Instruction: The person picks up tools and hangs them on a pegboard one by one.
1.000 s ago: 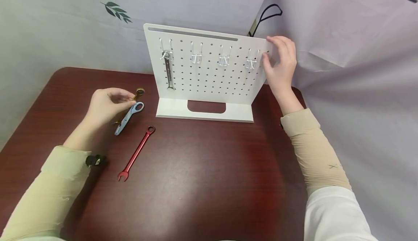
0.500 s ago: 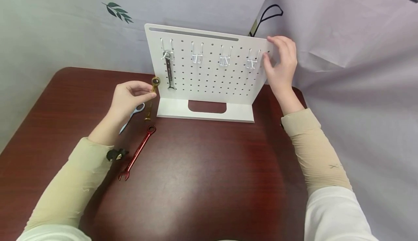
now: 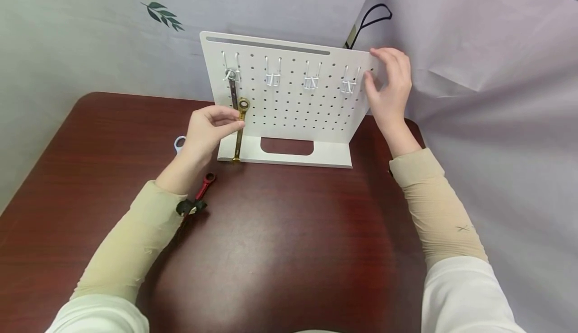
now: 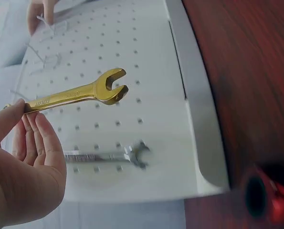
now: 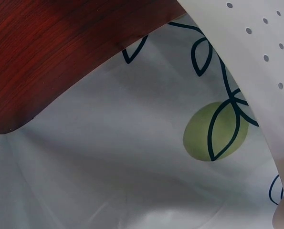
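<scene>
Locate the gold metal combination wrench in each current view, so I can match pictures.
Head: gold metal combination wrench just left of centre, pinched by the left hand.
Left wrist: left of centre, above middle, open end rightward.
Right wrist: not in it.
Shared landmark: white perforated pegboard.

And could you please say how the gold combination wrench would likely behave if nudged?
The gold combination wrench is probably stiff, its metal-looking shank being straight. Its glossy finish might make it slippery. It could pivot in the grip, since the left hand pinches it near its ring end, leaving the longer part free.
</scene>
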